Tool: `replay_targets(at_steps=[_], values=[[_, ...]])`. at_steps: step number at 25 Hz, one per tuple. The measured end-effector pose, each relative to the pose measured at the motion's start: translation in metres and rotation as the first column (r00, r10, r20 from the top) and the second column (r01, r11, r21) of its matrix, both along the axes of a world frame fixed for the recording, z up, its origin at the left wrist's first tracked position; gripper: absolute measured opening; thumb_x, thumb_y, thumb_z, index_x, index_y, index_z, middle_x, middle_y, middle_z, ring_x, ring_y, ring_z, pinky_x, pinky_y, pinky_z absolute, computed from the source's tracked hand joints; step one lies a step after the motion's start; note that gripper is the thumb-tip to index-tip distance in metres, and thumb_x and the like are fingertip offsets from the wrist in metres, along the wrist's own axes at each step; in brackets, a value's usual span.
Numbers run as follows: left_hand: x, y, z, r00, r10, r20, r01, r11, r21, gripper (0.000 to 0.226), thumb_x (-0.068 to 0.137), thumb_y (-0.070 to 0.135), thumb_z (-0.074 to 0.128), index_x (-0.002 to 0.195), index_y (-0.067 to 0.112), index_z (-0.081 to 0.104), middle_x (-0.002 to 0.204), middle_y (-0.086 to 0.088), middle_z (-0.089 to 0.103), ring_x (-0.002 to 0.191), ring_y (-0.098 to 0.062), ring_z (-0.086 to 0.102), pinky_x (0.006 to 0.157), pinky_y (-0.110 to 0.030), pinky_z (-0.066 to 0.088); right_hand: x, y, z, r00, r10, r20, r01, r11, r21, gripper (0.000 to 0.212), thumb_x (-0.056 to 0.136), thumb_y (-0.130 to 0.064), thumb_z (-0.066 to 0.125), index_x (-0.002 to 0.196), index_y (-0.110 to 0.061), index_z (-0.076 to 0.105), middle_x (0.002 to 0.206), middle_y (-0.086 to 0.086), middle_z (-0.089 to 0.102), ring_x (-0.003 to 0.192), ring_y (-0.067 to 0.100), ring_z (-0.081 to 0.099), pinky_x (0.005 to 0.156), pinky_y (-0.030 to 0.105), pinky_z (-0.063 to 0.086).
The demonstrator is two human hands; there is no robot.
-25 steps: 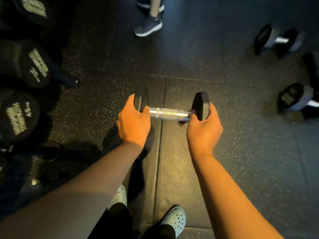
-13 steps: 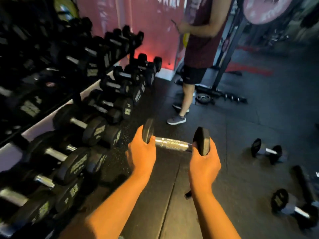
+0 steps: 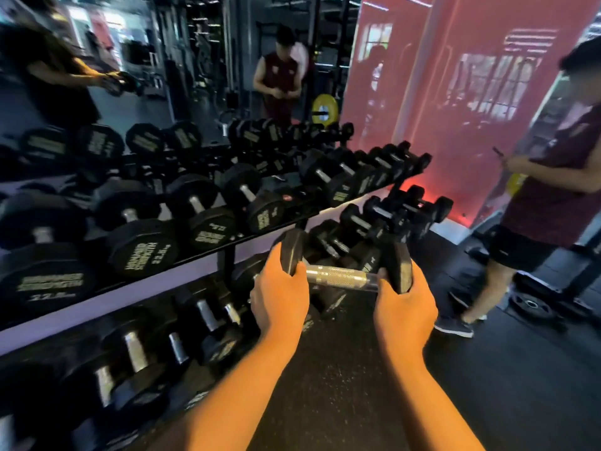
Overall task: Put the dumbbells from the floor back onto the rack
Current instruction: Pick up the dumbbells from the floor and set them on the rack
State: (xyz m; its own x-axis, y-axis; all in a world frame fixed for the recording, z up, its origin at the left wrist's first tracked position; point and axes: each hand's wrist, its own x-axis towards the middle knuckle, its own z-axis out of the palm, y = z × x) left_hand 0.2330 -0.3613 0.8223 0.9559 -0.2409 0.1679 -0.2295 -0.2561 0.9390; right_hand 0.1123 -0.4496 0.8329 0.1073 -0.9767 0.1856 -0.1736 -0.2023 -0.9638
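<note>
I hold a black dumbbell (image 3: 341, 276) with a knurled silver handle level in front of me, off the floor. My left hand (image 3: 279, 296) grips its left head and my right hand (image 3: 405, 307) grips its right head. The two-tier dumbbell rack (image 3: 227, 247) stands to the left and ahead, both shelves lined with black dumbbells. The upper shelf has a bare gap (image 3: 294, 195) between the large dumbbells and the smaller ones. The held dumbbell hangs in front of the lower shelf's right part.
A person in a maroon top and black shorts (image 3: 546, 203) stands close on the right, feet on the floor beside a weight plate (image 3: 531, 304). A mirror behind the rack reflects the room. A pink wall (image 3: 461, 102) closes the far end. Dark rubber floor lies below my arms.
The dumbbell has come up from near the floor to rack height. My view has lifted from the floor toward the rack and mirror. The loose dumbbells on the floor have left the view.
</note>
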Motion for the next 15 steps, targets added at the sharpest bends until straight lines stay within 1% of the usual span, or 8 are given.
replay_targets(at_steps=[2, 4, 6, 8, 10, 12, 13, 15], values=[[0.027, 0.04, 0.011, 0.996, 0.084, -0.009, -0.084, 0.996, 0.022, 0.036, 0.096, 0.031, 0.064, 0.131, 0.039, 0.062, 0.095, 0.011, 0.068, 0.096, -0.022, 0.069, 0.075, -0.036, 0.055, 0.038, 0.028, 0.007, 0.994, 0.104, 0.02, -0.104, 0.995, -0.005, 0.043, 0.096, -0.022, 0.067, 0.137, -0.034, 0.063, 0.088, -0.01, 0.065, 0.074, -0.002, 0.056, 0.057, 0.011, 0.036], [0.061, 0.086, 0.022, 0.984, 0.176, -0.026, -0.175, 0.984, 0.028, 0.033, 0.097, 0.031, 0.063, 0.13, 0.038, 0.062, 0.088, 0.014, 0.063, 0.093, -0.022, 0.069, 0.07, -0.033, 0.05, 0.083, 0.064, 0.014, 0.977, 0.209, 0.039, -0.209, 0.978, -0.017, 0.045, 0.096, -0.022, 0.068, 0.138, -0.035, 0.062, 0.092, -0.01, 0.065, 0.081, 0.006, 0.062, 0.064, 0.018, 0.043], [0.096, 0.136, 0.031, 0.962, 0.271, -0.025, -0.27, 0.962, 0.028, 0.032, 0.097, 0.031, 0.063, 0.128, 0.037, 0.062, 0.088, 0.012, 0.066, 0.091, -0.022, 0.07, 0.07, -0.034, 0.051, 0.13, 0.107, 0.024, 0.952, 0.303, 0.04, -0.303, 0.953, -0.025, 0.047, 0.095, -0.022, 0.069, 0.14, -0.033, 0.061, 0.101, -0.004, 0.068, 0.092, 0.017, 0.063, 0.075, 0.028, 0.045], [0.13, 0.192, 0.04, 0.927, 0.374, -0.018, -0.374, 0.927, 0.025, 0.036, 0.097, 0.031, 0.064, 0.133, 0.038, 0.062, 0.097, 0.008, 0.072, 0.093, -0.023, 0.07, 0.071, -0.034, 0.05, 0.181, 0.153, 0.03, 0.926, 0.376, 0.04, -0.375, 0.926, -0.032, 0.044, 0.095, -0.023, 0.069, 0.138, -0.03, 0.062, 0.105, 0.0, 0.07, 0.095, 0.02, 0.061, 0.078, 0.029, 0.041], [0.158, 0.242, 0.049, 0.893, 0.449, -0.013, -0.449, 0.893, 0.024, 0.038, 0.098, 0.032, 0.064, 0.135, 0.038, 0.06, 0.1, 0.007, 0.073, 0.097, -0.024, 0.07, 0.07, -0.033, 0.047, 0.224, 0.198, 0.037, 0.902, 0.43, 0.049, -0.428, 0.903, -0.049, 0.042, 0.094, -0.026, 0.07, 0.136, -0.027, 0.064, 0.102, 0.001, 0.07, 0.096, 0.022, 0.063, 0.079, 0.029, 0.04], [0.192, 0.301, 0.057, 0.847, 0.532, -0.007, -0.532, 0.847, -0.009, 0.037, 0.099, 0.032, 0.063, 0.135, 0.037, 0.06, 0.096, 0.012, 0.069, 0.097, -0.022, 0.071, 0.074, -0.033, 0.049, 0.278, 0.252, 0.041, 0.865, 0.498, 0.058, -0.495, 0.867, -0.056, 0.043, 0.093, -0.026, 0.071, 0.136, -0.025, 0.065, 0.096, -0.001, 0.066, 0.097, 0.025, 0.063, 0.081, 0.028, 0.039], [0.207, 0.33, 0.059, 0.82, 0.572, -0.003, -0.572, 0.82, -0.018, 0.036, 0.099, 0.032, 0.063, 0.135, 0.037, 0.06, 0.092, 0.017, 0.065, 0.094, -0.019, 0.07, 0.074, -0.031, 0.047, 0.302, 0.279, 0.042, 0.843, 0.535, 0.053, -0.531, 0.845, -0.069, 0.043, 0.093, -0.025, 0.071, 0.136, -0.025, 0.065, 0.096, -0.001, 0.065, 0.1, 0.027, 0.065, 0.081, 0.026, 0.038], [0.238, 0.385, 0.064, 0.766, 0.643, -0.006, -0.643, 0.765, -0.03, 0.035, 0.099, 0.032, 0.063, 0.133, 0.04, 0.06, 0.085, 0.019, 0.062, 0.083, -0.012, 0.064, 0.072, -0.029, 0.043, 0.345, 0.335, 0.048, 0.793, 0.606, 0.057, -0.601, 0.795, -0.087, 0.042, 0.094, -0.026, 0.071, 0.135, -0.024, 0.065, 0.098, -0.003, 0.066, 0.104, 0.024, 0.066, 0.081, 0.024, 0.037]])
